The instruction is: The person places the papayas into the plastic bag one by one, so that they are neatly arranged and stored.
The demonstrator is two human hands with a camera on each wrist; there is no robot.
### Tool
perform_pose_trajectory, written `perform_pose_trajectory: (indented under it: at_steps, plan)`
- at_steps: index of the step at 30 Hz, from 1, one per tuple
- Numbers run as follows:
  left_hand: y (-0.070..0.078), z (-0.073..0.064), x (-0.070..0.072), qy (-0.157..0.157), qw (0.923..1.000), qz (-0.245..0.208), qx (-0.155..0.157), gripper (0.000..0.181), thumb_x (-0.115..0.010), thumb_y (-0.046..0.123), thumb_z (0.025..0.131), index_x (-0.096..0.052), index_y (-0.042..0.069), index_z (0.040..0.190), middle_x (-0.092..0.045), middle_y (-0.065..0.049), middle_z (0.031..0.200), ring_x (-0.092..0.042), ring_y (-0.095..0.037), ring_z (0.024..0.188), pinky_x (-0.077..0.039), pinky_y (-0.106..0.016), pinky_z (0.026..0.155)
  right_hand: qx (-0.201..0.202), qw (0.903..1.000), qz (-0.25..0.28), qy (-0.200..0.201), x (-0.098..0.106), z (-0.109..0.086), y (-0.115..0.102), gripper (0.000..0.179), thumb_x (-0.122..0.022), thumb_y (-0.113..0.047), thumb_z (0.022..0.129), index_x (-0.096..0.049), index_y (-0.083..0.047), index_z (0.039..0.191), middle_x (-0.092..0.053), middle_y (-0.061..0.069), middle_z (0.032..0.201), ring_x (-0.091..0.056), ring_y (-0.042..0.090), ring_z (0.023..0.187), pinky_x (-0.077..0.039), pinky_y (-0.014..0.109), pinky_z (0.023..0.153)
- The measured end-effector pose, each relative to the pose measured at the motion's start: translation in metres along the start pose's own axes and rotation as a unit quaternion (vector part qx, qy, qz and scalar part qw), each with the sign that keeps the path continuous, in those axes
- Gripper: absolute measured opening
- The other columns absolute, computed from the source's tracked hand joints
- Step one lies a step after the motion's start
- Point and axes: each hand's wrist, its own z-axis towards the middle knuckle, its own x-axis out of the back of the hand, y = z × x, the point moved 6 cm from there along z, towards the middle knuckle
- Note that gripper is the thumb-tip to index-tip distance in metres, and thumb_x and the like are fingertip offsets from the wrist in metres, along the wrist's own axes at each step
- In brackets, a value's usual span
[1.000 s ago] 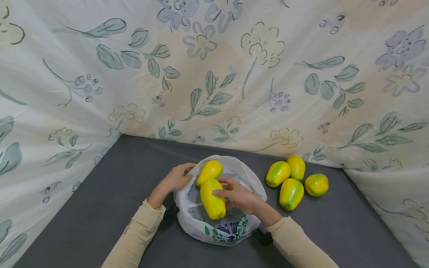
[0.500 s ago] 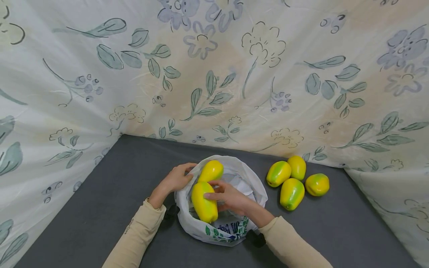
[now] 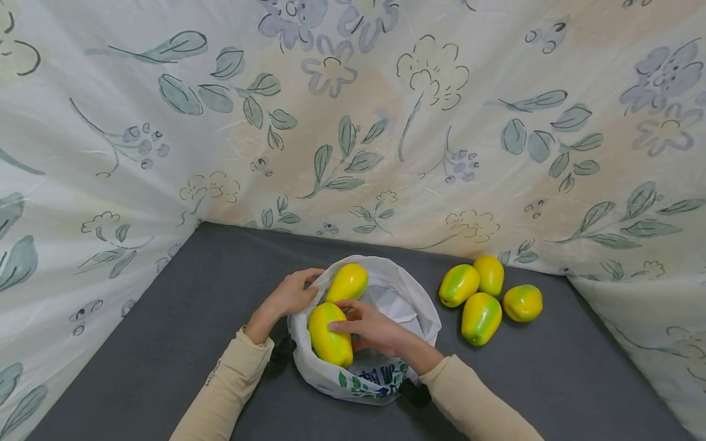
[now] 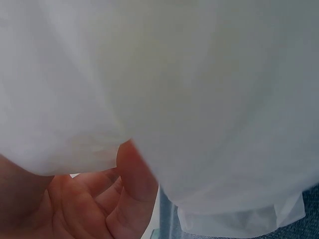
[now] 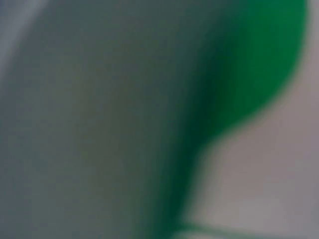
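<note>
Yellow-green fruit (image 3: 325, 337) is held low in the mouth of a white plastic bag (image 3: 430, 312), near its left rim. It is gripped from the side by the right hand (image 3: 377, 331), thumb across the upper face, so the flank toward the left rim is left free. Whether the bag's floor is touched cannot be told; only blurred green print and pale plastic are caught by the right wrist view. The far left rim is pinched by the left hand (image 3: 291, 293), apparently so that the mouth is held wide. A second fruit (image 3: 349, 282) is seen just beyond, inside the bag; contact between the two cannot be made out. Open room is left along the bag's right side. Outside, four loose fruits (image 3: 480, 320) are grouped to the right, a strip of dark worktop (image 3: 237, 263) left between. The far edge is bounded by floral cloth (image 3: 353, 214).
</note>
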Motion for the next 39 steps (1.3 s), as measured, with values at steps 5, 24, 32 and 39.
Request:
perform_pose_trajectory:
  at_steps: [5,24,32,39]
  plan:
    - [0.001,0.0,0.0,-0.001,1.0,0.003,0.002,0.039,-0.057,0.01,0.096,-0.053,0.009,0.135,-0.059,-0.015,0.116,-0.061,-0.026,0.091,-0.054,-0.037,0.069,-0.001,0.9999,-0.01,-0.004,-0.002,0.002,0.003,0.064,-0.066,-0.023,0.091,-0.034,-0.003,0.143,-0.047,0.017,0.123,-0.056,0.028,0.101,-0.049,0.051,0.084]
    - [0.001,-0.001,0.001,-0.004,1.0,0.002,0.003,0.04,-0.055,0.008,0.096,-0.052,0.007,0.136,-0.06,-0.015,0.114,-0.061,-0.024,0.088,-0.053,-0.037,0.07,0.001,0.999,-0.043,-0.012,0.001,0.002,0.004,0.061,-0.067,-0.027,0.09,-0.04,-0.006,0.14,-0.049,0.014,0.121,-0.056,0.026,0.1,-0.049,0.043,0.087]
    - [0.0,-0.001,0.002,-0.006,1.0,-0.001,0.002,0.04,-0.055,0.008,0.097,-0.052,0.008,0.136,-0.059,-0.015,0.115,-0.061,-0.025,0.092,-0.053,-0.037,0.07,0.018,0.9988,-0.042,-0.016,0.011,-0.007,-0.003,0.056,-0.064,-0.029,0.093,-0.042,-0.007,0.14,-0.046,0.014,0.123,-0.055,0.026,0.103,-0.049,0.041,0.088]
    - [-0.001,0.001,0.001,-0.005,1.0,0.006,-0.003,0.04,-0.055,0.008,0.097,-0.051,0.007,0.137,-0.059,-0.017,0.116,-0.061,-0.026,0.093,-0.053,-0.037,0.069,0.039,0.999,-0.022,0.0,0.026,-0.016,-0.01,0.056,-0.057,-0.031,0.097,-0.038,-0.004,0.142,-0.043,0.018,0.135,-0.049,0.034,0.114,-0.047,0.046,0.09]
